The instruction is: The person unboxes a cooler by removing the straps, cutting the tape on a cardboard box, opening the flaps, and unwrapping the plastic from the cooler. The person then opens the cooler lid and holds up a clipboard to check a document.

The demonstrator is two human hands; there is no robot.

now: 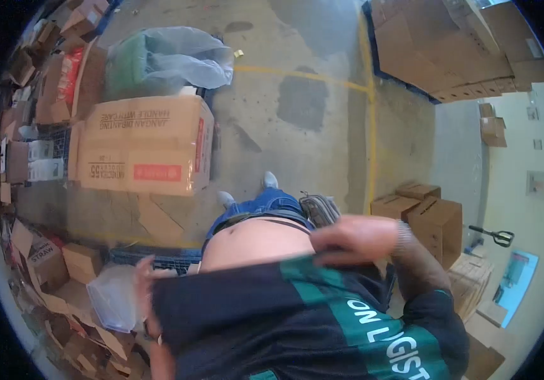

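A black and green shirt [240, 310] is lifted at its lower edge, baring the belly [256, 239] above blue jeans. My left hand [144, 291], blurred, is closed on the shirt's edge at the left, its fingertips partly spread. At the right, my right hand [355, 239] is also smeared by motion, with its fingers bent at the raised hem by the waist and closed on the cloth. A grey bag [320, 209] hangs at the hip beside this hand.
A large taped carton [139, 145] lies ahead on the left, beside a plastic-wrapped green item [129, 63]. Opened boxes [50, 266] and a clear plastic tub [113, 297] are at the lower left. Brown cartons [435, 228] stand at the right, near a pallet-jack handle [503, 238].
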